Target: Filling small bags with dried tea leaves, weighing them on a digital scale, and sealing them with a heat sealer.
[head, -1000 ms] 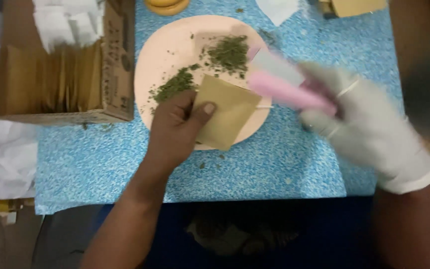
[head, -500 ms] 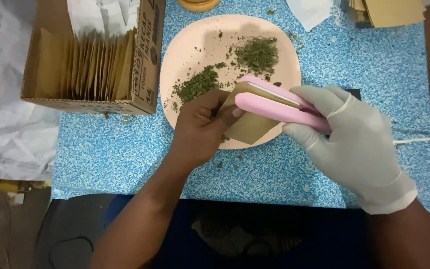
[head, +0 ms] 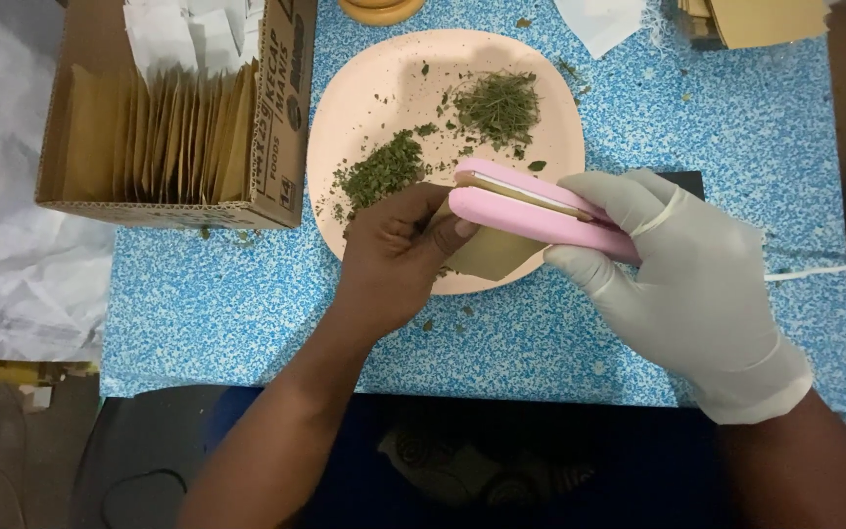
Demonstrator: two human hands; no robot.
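Note:
My bare left hand (head: 394, 260) pinches a small brown paper pouch (head: 493, 253) over the near edge of a peach plate (head: 364, 98). My right hand (head: 682, 279), in a white glove, grips a pink clamp-style sealer (head: 540, 211) whose two jaws are closed across the pouch's top edge. On the plate lie two heaps of dried green herbs (head: 384, 171), one finely crumbled at the left, one stalkier at the back (head: 501, 103).
A cardboard box (head: 276, 118) of upright brown pouches and white papers stands at the left on the blue speckled table (head: 198, 304). More brown pouches (head: 771, 20) and a white paper (head: 604, 20) lie at the back right. A white cord (head: 815, 272) trails right from the sealer.
The sealer came in from the right and closed onto the pouch's top edge. My left hand shifted its hold to the pouch's left side.

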